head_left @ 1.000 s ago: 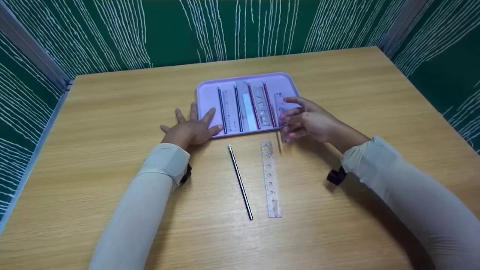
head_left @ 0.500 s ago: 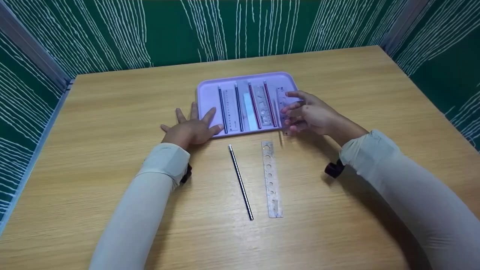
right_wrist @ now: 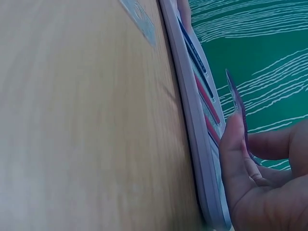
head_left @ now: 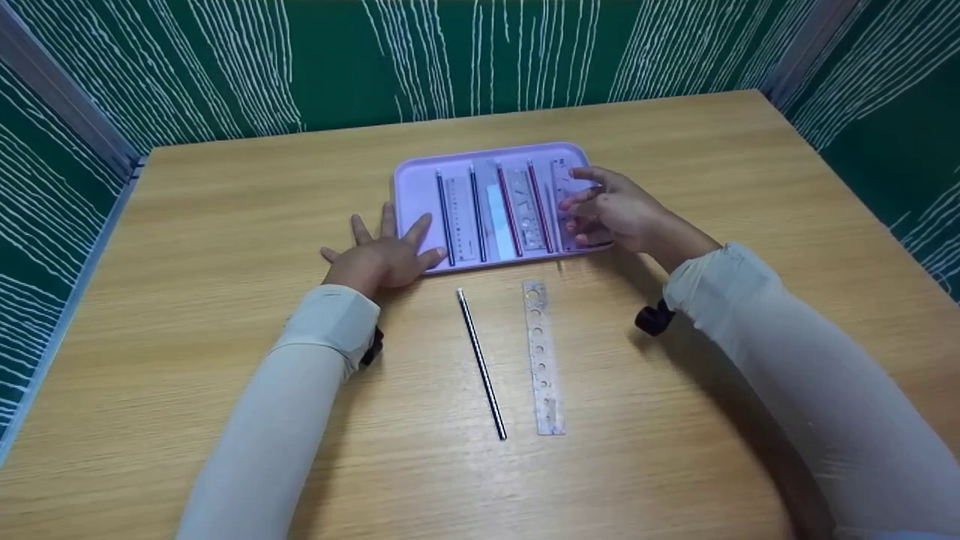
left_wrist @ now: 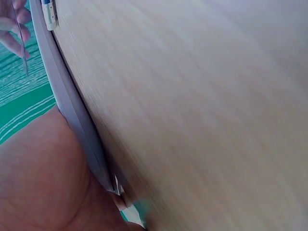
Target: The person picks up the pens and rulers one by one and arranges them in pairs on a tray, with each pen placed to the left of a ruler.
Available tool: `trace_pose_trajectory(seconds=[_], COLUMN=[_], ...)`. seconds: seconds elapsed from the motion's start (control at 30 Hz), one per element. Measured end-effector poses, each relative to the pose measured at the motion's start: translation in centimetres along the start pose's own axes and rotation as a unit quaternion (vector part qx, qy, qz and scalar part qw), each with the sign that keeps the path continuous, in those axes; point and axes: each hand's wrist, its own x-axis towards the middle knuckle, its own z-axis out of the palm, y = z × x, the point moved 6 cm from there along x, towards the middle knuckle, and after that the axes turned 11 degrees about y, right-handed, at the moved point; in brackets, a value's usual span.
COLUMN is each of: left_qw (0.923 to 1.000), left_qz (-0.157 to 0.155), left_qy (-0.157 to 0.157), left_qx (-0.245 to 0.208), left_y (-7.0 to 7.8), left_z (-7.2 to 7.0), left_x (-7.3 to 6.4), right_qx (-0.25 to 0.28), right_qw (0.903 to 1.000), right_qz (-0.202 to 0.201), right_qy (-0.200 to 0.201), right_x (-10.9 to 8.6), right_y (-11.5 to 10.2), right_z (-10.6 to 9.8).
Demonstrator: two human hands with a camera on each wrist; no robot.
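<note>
A lavender tray (head_left: 416,180) lies mid-table with several pencils and clear rulers in parallel rows. My right hand (head_left: 594,210) hovers over the tray's right side and pinches a clear ruler (head_left: 564,196) between thumb and fingers. In the right wrist view that ruler (right_wrist: 237,98) stands on edge above the tray rim (right_wrist: 190,110), with the thumb pressed along it. My left hand (head_left: 384,253) lies flat on the table, fingers spread, its fingertips touching the tray's front left corner. The left wrist view shows my palm (left_wrist: 43,183) against the tray rim (left_wrist: 67,106).
In front of the tray a dark pencil (head_left: 481,364) and a clear ruler with round holes (head_left: 541,358) lie side by side on the wooden table (head_left: 187,315). Green patterned walls close in the table at the back and both sides.
My right hand has carried the clear ruler away from the tray's front edge, further back over the tray's right side. The left hand has stayed still.
</note>
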Motion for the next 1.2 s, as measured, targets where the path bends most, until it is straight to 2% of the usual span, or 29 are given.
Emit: trace_pose_trajectory(seconds=[0.23, 0.5, 0.8, 0.97, 1.2], left_qw=[1.0000, 1.0000, 1.0000, 1.0000, 1.0000], left_qz=[0.004, 0.002, 0.002, 0.001, 0.002], left_qy=[-0.001, 0.004, 0.001, 0.001, -0.001], left_qx=[0.006, 0.003, 0.006, 0.005, 0.004], left_y=[0.0, 0.0, 0.0, 0.0, 0.0], left_z=[-0.1, -0.1, -0.2, -0.2, -0.2], left_x=[0.0, -0.1, 0.0, -0.1, -0.2], right_qx=[-0.029, -0.101, -0.152, -0.221, -0.322], right_qw=[0.9995, 0.9941, 0.9859, 0.9695, 0.9337], right_qz=[0.000, -0.024, -0.036, -0.057, -0.087], right_qy=[0.009, 0.029, 0.060, 0.089, 0.131], right_x=[1.3, 2.5, 2.2, 1.8, 1.5], right_y=[-0.4, -0.4, -1.3, -1.8, -2.3], right_z=[0.2, 0.6, 1.5, 1.9, 2.1])
